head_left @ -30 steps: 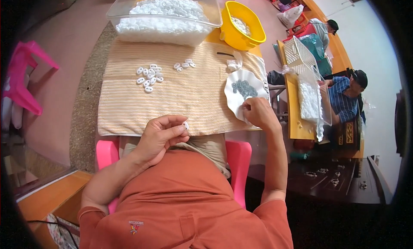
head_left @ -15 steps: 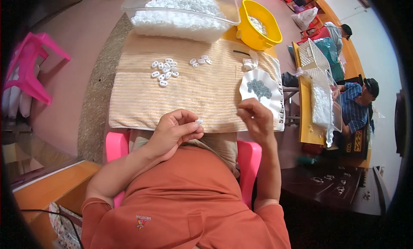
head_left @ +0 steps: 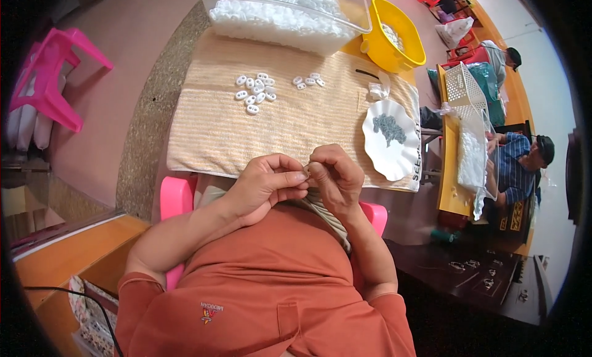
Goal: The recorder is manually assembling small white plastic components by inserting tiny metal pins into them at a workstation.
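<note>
My left hand (head_left: pixel 271 183) and my right hand (head_left: pixel 337 179) meet fingertip to fingertip over the near edge of a striped towel (head_left: pixel 228 144). The left fingers pinch a small white plastic piece, now almost fully covered. Thumb and forefinger of the right hand are pressed together against it; whatever they hold is too small to make out. Beyond the hands lies a loose group of white oval two-holed pieces (head_left: pixel 253 110), with a smaller group of white pieces (head_left: pixel 310 82) to its right. A scalloped white plate (head_left: pixel 396 164) carries a heap of small grey-blue parts (head_left: pixel 389 129).
At the towel's far side stands a clear bin (head_left: pixel 290 44) full of white pieces, beside a yellow basket (head_left: pixel 393 53). A dark thin stick (head_left: pixel 367 73) lies near the plate. Pink stool (head_left: pixel 52 79) at left; a seated person (head_left: pixel 521 163) works at a table on the right.
My right hand has moved left from beside the plate to meet my left hand. The white piece is now mostly hidden by fingers. The whole view has shifted slightly.
</note>
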Motion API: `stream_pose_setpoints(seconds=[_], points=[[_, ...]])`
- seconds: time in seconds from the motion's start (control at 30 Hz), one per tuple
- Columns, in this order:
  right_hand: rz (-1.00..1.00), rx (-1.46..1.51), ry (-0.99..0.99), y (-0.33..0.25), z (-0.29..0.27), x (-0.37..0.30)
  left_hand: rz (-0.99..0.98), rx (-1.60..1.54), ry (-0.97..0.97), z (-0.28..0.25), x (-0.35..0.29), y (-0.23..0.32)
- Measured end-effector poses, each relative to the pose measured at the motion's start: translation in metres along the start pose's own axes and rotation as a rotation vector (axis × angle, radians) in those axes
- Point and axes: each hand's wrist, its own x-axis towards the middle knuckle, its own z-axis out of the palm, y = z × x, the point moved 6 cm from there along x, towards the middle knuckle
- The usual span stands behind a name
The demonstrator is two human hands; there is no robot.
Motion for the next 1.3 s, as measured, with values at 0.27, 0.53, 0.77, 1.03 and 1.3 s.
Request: stream_pose_setpoints(seconds=[0.27, 0.53, 0.77, 1.03, 1.3], points=[[0.32, 0.316, 0.002, 0.015, 0.002, -0.006, 0.025, 0.012, -0.012, 0.003, 0.001, 0.0], [0.504, 0.482, 0.05, 0.028, 0.0, -0.02, 0.093, 0.021, 0.024, -0.002, 0.002, 0.001], [0.469, 0.46, 0.005, 0.029, 0.004, -0.023, 0.106, 0.023, 0.048, -0.004, 0.003, 0.003], [0.481, 0.445, 0.008, 0.03, 0.006, -0.025, 0.102, 0.04, 0.06, -0.004, 0.003, 0.004], [0.511, 0.422, 0.026, 0.032, 0.005, -0.028, 0.118, 0.031, 0.061, -0.006, 0.004, 0.003]])
